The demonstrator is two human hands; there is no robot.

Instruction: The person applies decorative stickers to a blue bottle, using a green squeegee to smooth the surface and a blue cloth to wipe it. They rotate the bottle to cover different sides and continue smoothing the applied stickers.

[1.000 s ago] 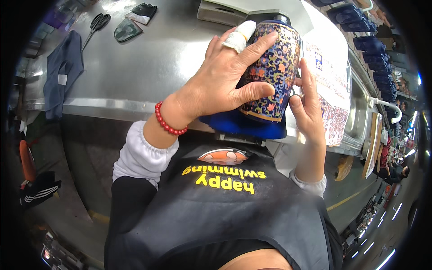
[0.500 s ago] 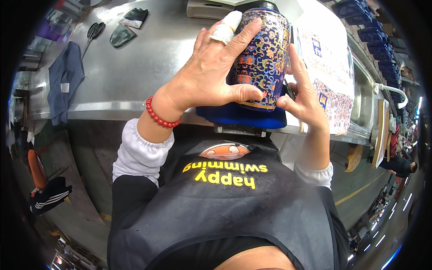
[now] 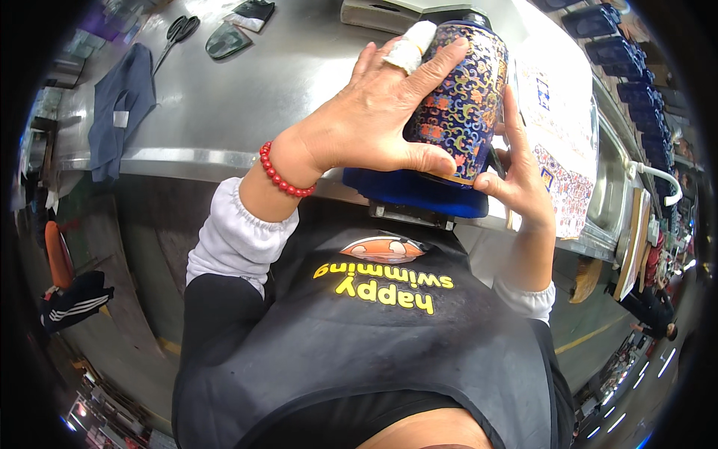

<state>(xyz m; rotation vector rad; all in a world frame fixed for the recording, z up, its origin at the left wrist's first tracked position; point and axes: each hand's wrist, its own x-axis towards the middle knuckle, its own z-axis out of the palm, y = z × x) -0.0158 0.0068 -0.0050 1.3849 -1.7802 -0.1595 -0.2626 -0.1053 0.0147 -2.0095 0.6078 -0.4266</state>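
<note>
A dark blue jar (image 3: 467, 97) covered in a colourful scroll-and-flower pattern leans between my two hands above the bench edge. My left hand (image 3: 385, 123) is pressed along its left side, with the index finger and thumb stretched over the pattern. White wrapping covers one left finger, and red beads circle that wrist. On the opposite side, my right hand (image 3: 520, 168) holds the jar with the thumb at its lower edge and a finger up its side. Something thin and dark shows by the right palm; its kind is unclear. Beneath the jar is a blue surface (image 3: 419, 194).
White sheets with printed patterns (image 3: 565, 172) lie to the right, before a metal sink (image 3: 604, 179) with a white tap (image 3: 662, 176). Scissors (image 3: 178, 34), a grey cloth (image 3: 120, 105) and a dark flat piece (image 3: 228, 43) rest on the steel bench (image 3: 247, 97). Blue containers (image 3: 621, 60) line the far right.
The whole view has shifted, so the bench, jar and hands appear a little farther right. Both hands keep almost the same hold on the jar.
</note>
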